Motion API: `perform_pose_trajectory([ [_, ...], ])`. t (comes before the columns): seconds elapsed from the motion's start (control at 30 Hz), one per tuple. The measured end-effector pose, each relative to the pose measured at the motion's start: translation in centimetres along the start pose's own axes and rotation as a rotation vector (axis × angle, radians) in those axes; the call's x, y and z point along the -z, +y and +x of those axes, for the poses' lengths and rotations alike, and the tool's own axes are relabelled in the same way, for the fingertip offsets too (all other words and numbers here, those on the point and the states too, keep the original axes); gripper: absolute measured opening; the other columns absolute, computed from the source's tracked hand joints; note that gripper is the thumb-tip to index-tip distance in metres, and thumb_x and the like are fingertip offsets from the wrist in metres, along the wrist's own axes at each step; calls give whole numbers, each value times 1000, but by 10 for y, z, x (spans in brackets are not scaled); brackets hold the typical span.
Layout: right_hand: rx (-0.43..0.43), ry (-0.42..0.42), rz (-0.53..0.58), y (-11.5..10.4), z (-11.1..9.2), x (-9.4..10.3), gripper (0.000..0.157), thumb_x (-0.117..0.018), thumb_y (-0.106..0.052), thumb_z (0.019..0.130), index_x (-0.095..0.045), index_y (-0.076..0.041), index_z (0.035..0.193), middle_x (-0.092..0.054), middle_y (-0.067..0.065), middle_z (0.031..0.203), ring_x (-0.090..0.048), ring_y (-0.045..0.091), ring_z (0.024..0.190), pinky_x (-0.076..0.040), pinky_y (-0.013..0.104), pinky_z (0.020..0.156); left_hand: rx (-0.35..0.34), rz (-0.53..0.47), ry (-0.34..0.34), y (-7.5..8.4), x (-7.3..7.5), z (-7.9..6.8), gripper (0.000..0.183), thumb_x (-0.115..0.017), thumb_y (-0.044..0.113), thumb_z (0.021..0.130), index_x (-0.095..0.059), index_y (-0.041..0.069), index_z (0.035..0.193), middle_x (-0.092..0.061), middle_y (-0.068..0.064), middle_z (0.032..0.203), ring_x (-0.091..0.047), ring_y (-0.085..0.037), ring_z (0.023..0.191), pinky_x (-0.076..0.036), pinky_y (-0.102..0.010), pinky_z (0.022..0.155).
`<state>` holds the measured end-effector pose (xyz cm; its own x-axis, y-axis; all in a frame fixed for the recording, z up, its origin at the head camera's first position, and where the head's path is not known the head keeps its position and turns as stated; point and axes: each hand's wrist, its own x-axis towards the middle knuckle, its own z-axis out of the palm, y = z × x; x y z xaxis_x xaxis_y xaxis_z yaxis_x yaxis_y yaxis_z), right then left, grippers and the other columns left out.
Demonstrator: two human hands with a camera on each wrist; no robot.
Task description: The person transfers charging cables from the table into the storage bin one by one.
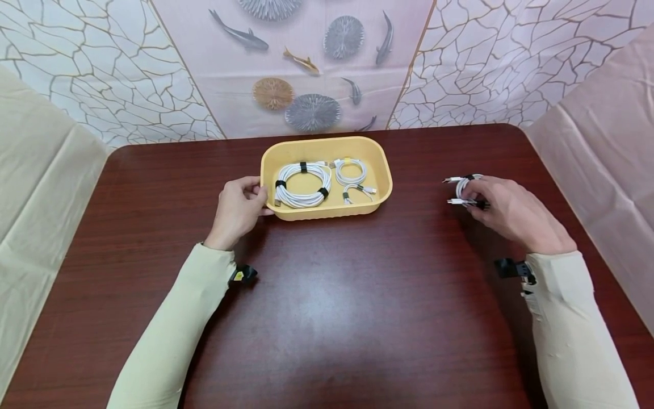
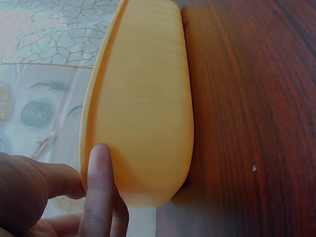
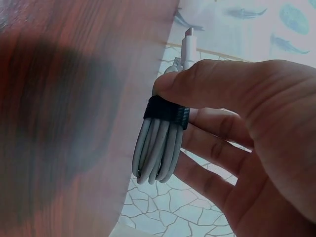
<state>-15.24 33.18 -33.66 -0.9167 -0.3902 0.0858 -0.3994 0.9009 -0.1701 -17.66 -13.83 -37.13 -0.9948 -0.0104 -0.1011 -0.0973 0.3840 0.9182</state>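
My left hand (image 1: 237,210) grips the left end of a yellow plastic bin (image 1: 334,213), thumb at the rim and fingers along the outer wall (image 2: 143,98). Inside the bin lie a large white cable coil (image 1: 301,201) with black straps, a smaller white coil (image 1: 364,171) with a yellow tie, and a short white cable (image 1: 353,188) with a dark tie. Over the table's right side, my right hand (image 1: 513,213) pinches a coiled white charging cable (image 3: 155,148) between thumb and fingers. A black strap (image 3: 165,112) binds this bundle, and its plugs point left in the head view.
The bin stands near the back edge of a dark red-brown wooden table (image 1: 327,295). Behind it hangs a patterned cloth backdrop (image 1: 327,74). Pale cloth (image 1: 603,147) closes in the right side, close to my right hand, and more cloth (image 1: 41,187) is on the left.
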Motion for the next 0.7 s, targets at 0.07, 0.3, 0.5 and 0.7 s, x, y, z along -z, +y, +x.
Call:
perform_pose_trajectory([
  [0.07, -1, 1, 0, -1, 1, 1, 24, -78, 4, 80, -72, -10, 99, -74, 6, 95, -66, 22, 82, -58, 45, 72, 0, -1, 0, 0, 0, 0, 35, -53, 10, 102, -61, -7, 132, -56, -13, 98, -64, -7, 67, -69, -40, 72],
  [0.3, 1, 7, 12, -6, 5, 2, 23, -77, 3, 81, -72, -10, 99, -75, 7, 96, -67, 23, 82, -58, 46, 72, -2, -6, -1, 0, 0, 0, 35, -53, 9, 102, -61, -7, 132, -56, -13, 98, -64, -6, 66, -69, -39, 72],
  [0.5, 14, 18, 15, -9, 8, 2, 23, -76, 3, 81, -72, -10, 99, -75, 6, 96, -67, 22, 82, -57, 45, 71, -2, -10, 0, 0, 0, 0, 35, -53, 9, 102, -61, -8, 132, -56, -13, 98, -63, -7, 67, -69, -40, 72],
  [0.7, 24, 13, 4, -12, 10, 4, 24, -77, 2, 81, -72, -10, 100, -74, 6, 97, -66, 21, 81, -56, 45, 71, -4, -15, -1, 0, 0, 0, 35, -53, 9, 102, -60, -8, 132, -56, -13, 98, -64, -6, 67, -69, -41, 72],
])
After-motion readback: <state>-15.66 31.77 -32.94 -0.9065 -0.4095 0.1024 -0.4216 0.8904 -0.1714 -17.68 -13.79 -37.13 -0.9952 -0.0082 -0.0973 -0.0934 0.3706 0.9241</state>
